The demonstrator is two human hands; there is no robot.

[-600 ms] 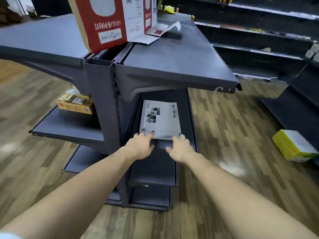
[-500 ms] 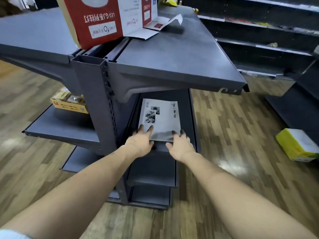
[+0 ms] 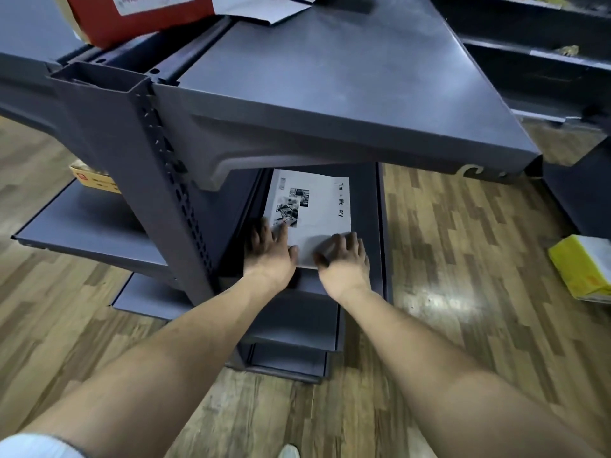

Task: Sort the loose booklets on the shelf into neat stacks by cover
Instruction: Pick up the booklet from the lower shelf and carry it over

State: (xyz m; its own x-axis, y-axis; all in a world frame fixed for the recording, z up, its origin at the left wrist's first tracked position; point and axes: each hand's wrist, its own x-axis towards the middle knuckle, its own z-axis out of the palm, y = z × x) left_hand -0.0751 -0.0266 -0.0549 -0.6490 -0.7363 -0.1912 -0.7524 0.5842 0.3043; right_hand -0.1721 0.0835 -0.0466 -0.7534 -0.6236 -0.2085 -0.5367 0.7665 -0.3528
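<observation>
Position: white booklet (image 3: pixel 310 213) flat on the lower shelf (image 3: pixel 368 206), tucked under the overhang of the upper shelf (image 3: pixel 347 94). Cover art and lettering face up; near edge toward the person. Whether a single booklet or the top of a stack: cannot tell from this angle.

Left hand (image 3: pixel 269 251): spread flat, fingers extended, pressing the near left corner of the cover. Nothing gripped.

Right hand (image 3: pixel 344 261): likewise open, fingers splayed and slightly curled on the near right corner. Nothing gripped (contact by palm and fingertips only).

Step in hand, as judged: squaring or sliding the booklet into place on the lower shelf.

Risks from here:
- Skew. Cause: uneven push from the two hands, turning the booklet off square.
- Creased cover. Cause: downward pressure during a forward slide on thin paper.
- Knocked wrist or forearm. Cause: low clearance beneath the upper shelf.
- Overshoot out of sight. Cause: far portion of the lower shelf hidden by the overhang.
</observation>
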